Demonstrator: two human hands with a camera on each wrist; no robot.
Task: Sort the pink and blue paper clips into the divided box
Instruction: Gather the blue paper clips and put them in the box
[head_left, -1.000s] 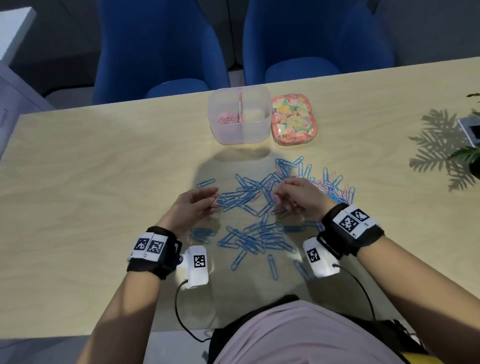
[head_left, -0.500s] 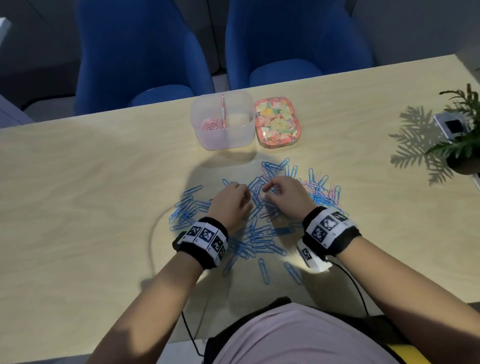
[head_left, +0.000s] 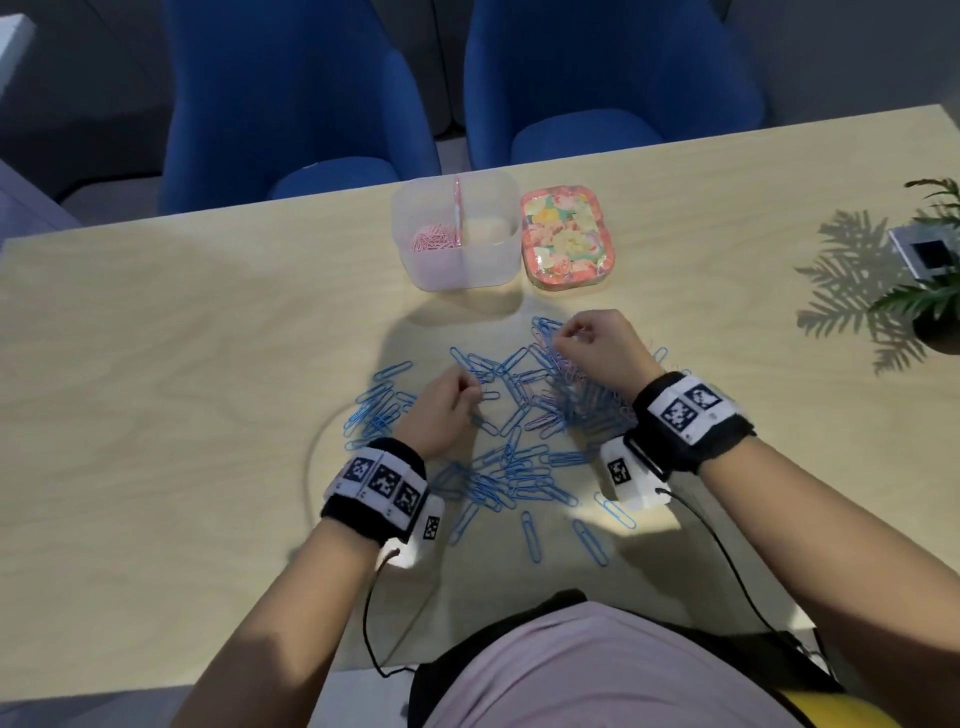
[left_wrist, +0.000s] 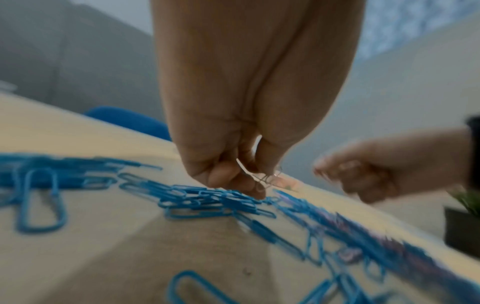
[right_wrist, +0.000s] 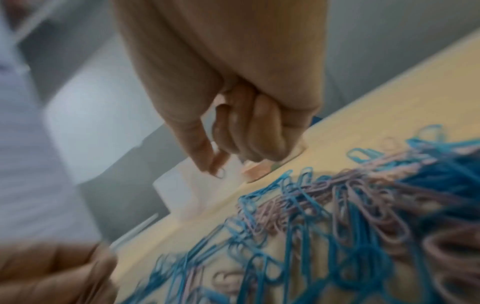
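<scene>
Left hand (left_wrist: 233, 160) curled, pinching pale clips (left_wrist: 265, 178); right hand (right_wrist: 228, 139) pinching one clip (right_wrist: 220, 173). Blue and pink clips (head_left: 524, 415) strewn mid-table (head_left: 156, 364). Divided box (head_left: 457, 234) near far edge, pink clips (head_left: 434, 241) in left compartment.

Two hands worked: a left hand (head_left: 441, 413) and a right hand (head_left: 602, 348). There was one divided box (head_left: 498, 270), one floral tin (head_left: 567, 244), two blue chairs (head_left: 291, 93), and one potted plant (head_left: 930, 306). Blue paper clips (head_left: 514, 483) were too many to count.
</scene>
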